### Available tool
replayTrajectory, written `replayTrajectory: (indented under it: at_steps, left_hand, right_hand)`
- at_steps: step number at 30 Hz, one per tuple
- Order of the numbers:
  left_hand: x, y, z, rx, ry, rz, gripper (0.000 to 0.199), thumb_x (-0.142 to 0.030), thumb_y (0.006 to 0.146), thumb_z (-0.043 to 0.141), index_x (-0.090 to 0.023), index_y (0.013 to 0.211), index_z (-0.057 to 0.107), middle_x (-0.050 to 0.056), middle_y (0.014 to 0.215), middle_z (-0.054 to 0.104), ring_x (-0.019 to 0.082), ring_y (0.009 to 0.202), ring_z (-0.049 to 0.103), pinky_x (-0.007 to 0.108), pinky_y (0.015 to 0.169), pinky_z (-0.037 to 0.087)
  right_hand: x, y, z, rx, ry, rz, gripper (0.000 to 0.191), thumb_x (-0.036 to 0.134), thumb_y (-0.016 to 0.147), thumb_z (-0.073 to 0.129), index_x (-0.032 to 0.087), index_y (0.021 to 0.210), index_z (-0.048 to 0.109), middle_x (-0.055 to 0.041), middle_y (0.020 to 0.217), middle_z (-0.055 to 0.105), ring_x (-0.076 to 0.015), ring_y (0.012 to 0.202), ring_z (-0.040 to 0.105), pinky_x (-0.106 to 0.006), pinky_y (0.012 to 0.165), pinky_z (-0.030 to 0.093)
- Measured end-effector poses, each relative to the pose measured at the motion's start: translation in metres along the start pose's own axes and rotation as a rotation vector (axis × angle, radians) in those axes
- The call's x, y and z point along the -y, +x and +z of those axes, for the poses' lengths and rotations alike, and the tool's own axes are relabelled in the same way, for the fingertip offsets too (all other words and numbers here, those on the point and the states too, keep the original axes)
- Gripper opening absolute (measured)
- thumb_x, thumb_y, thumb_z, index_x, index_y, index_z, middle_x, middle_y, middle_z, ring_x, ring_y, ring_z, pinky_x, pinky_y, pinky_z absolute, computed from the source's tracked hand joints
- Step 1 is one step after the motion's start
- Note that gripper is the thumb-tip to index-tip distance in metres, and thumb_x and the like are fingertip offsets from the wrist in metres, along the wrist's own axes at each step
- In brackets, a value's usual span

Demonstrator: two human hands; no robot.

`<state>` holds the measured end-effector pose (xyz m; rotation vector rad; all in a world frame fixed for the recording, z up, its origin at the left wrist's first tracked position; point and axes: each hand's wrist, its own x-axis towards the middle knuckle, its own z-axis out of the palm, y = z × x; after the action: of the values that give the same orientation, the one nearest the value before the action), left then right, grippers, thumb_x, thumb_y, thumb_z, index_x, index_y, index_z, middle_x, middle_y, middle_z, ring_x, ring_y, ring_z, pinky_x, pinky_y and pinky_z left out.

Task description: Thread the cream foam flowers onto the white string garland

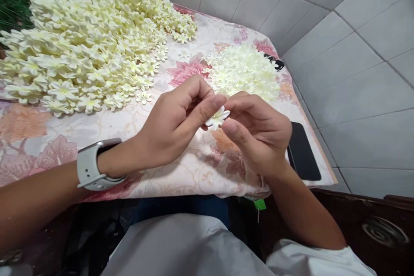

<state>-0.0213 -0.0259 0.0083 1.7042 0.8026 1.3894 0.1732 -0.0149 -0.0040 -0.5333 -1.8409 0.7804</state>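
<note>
A small white flower (217,117) with a pale yellow centre is held between my two hands above the front part of the table. My left hand (181,123), with a watch (97,166) on its wrist, pinches the flower between thumb and fingers. From the other side, my right hand (258,129) has its thumb and forefinger closed at the petals' edge. Just beyond the hands lies a loose heap of white petal pieces (244,71). A big pile of cream-yellow flowers (87,47) covers the table's far left.
The table carries a floral cloth (181,177). A black phone (304,151) lies near its right edge, and a small black object (278,64) sits behind the petal heap. Tiled walls (365,95) border the back and right. Green foliage (14,4) stands at the far left.
</note>
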Motion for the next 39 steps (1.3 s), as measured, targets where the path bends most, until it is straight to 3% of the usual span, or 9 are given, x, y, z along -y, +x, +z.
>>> replayTrajectory:
  at_steps: [3, 10, 14, 18, 23, 32, 39]
  left_hand:
    - [0.001, 0.001, -0.001, 0.004, 0.056, 0.021, 0.049, -0.059, 0.104, 0.068, -0.022, 0.076, 0.053, -0.005, 0.065, 0.052, 0.009, 0.057, 0.043, 0.027, 0.055, 0.039]
    - [0.003, -0.003, -0.005, 0.112, 0.140, 0.115, 0.055, -0.052, 0.106, 0.068, -0.019, 0.065, 0.052, -0.005, 0.054, 0.047, 0.008, 0.051, 0.042, 0.029, 0.052, 0.030]
    - [-0.001, -0.004, -0.003, 0.119, 0.023, 0.050, 0.050, -0.053, 0.110, 0.059, -0.020, 0.073, 0.059, -0.002, 0.064, 0.060, 0.009, 0.057, 0.054, 0.026, 0.054, 0.040]
    - [-0.006, -0.004, 0.002, 0.166, -0.111, -0.028, 0.038, -0.051, 0.099, 0.079, -0.020, 0.083, 0.066, -0.002, 0.072, 0.066, 0.011, 0.066, 0.062, 0.024, 0.061, 0.051]
    - [-0.006, 0.001, 0.001, 0.088, -0.208, -0.089, 0.029, -0.041, 0.092, 0.089, -0.019, 0.084, 0.072, -0.001, 0.079, 0.072, 0.011, 0.072, 0.069, 0.023, 0.067, 0.059]
    - [-0.002, 0.003, -0.001, -0.021, -0.221, -0.154, 0.041, -0.058, 0.088, 0.088, -0.019, 0.083, 0.074, 0.003, 0.082, 0.077, 0.014, 0.076, 0.076, 0.027, 0.071, 0.067]
    - [-0.004, 0.003, 0.000, -0.045, -0.244, -0.170, 0.033, -0.044, 0.085, 0.096, -0.019, 0.082, 0.073, -0.001, 0.076, 0.075, 0.011, 0.071, 0.074, 0.024, 0.071, 0.067]
  right_hand:
    - [0.002, -0.001, 0.001, 0.000, -0.004, 0.058, 0.006, 0.021, 0.101, 0.079, 0.026, 0.103, 0.077, 0.0006, 0.088, 0.075, -0.0155, 0.080, 0.071, -0.032, 0.074, 0.057]
    - [0.001, -0.002, 0.003, -0.002, -0.062, -0.054, 0.013, 0.015, 0.103, 0.072, 0.024, 0.094, 0.070, 0.0028, 0.079, 0.066, -0.0121, 0.070, 0.062, -0.029, 0.067, 0.050]
    - [-0.001, -0.002, 0.003, -0.026, -0.079, -0.076, 0.016, 0.018, 0.105, 0.070, 0.024, 0.090, 0.068, 0.0032, 0.075, 0.064, -0.0125, 0.067, 0.060, -0.030, 0.062, 0.048]
    - [-0.002, 0.000, 0.003, -0.091, -0.092, -0.115, 0.020, 0.025, 0.109, 0.068, 0.025, 0.089, 0.069, 0.0027, 0.073, 0.064, -0.0121, 0.064, 0.059, -0.030, 0.060, 0.048]
    - [0.001, 0.004, 0.005, -0.119, -0.054, -0.083, 0.018, 0.027, 0.107, 0.072, 0.025, 0.090, 0.067, 0.0019, 0.076, 0.066, -0.0124, 0.067, 0.062, -0.029, 0.061, 0.053]
    - [0.000, 0.003, 0.005, -0.139, 0.056, 0.028, 0.023, 0.036, 0.093, 0.091, 0.025, 0.098, 0.071, 0.0014, 0.088, 0.070, -0.0125, 0.073, 0.069, -0.027, 0.066, 0.064]
    - [0.005, 0.003, 0.005, -0.137, 0.071, 0.071, 0.010, 0.027, 0.098, 0.084, 0.023, 0.096, 0.075, 0.0004, 0.086, 0.073, -0.0126, 0.071, 0.070, -0.029, 0.068, 0.063]
